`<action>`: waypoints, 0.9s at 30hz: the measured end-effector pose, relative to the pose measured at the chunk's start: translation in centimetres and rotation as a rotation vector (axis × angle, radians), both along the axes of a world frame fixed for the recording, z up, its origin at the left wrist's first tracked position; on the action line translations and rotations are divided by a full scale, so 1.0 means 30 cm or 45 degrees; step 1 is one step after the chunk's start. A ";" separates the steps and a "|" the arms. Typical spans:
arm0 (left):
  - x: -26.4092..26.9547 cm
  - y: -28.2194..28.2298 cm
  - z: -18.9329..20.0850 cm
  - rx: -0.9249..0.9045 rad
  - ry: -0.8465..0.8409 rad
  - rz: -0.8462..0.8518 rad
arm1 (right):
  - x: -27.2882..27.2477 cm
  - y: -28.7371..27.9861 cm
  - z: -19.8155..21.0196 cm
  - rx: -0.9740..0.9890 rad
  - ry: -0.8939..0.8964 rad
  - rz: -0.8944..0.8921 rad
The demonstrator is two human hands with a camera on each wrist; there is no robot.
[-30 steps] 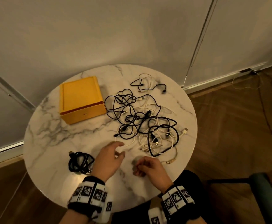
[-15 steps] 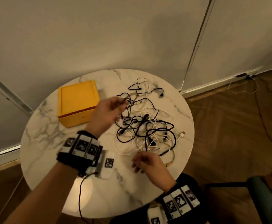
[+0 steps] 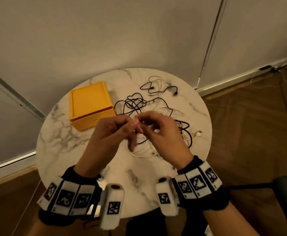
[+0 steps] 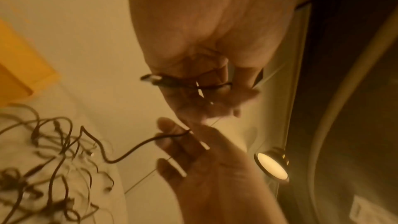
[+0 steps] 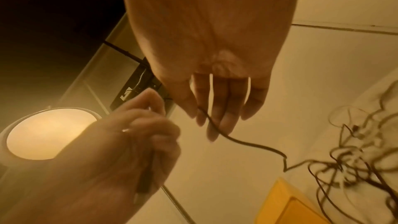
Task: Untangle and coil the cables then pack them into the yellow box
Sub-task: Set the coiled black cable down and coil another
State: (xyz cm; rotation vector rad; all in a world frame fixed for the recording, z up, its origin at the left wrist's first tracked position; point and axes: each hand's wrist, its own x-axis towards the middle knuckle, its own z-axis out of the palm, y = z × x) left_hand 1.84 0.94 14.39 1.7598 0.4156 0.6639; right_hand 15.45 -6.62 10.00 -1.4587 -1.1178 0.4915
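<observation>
With both hands raised over the near half of the table (image 3: 57, 142), one black cable (image 4: 129, 150) is being drawn out of the pile. Left hand (image 3: 108, 133) is curled around the plug end, the connector poking out past the fingers in the left wrist view, presumably to anchor that end so a coil can start there. Right hand (image 3: 163, 133) pinches the same cable a bit further along between thumb and fingers, other fingers fairly straight; looks like it's feeding slack or about to make the first loop.

Cable runs from the right hand down into the tangle of cables (image 3: 156, 120), black and white mixed, lying mid-table just behind the hands. Still knotted, so expect snags as it pulls.

A smaller loose cable pair (image 3: 158, 87) sits apart at the far edge.

Yellow box (image 3: 89, 104) is far-left, just beside the tangle, open side up and within reach for drop-in. Can't see anything packed in it.
</observation>
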 end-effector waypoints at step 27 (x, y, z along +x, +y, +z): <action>-0.256 -0.050 -0.149 -0.664 -0.258 0.397 | -0.182 -0.039 -0.206 -0.324 0.159 0.506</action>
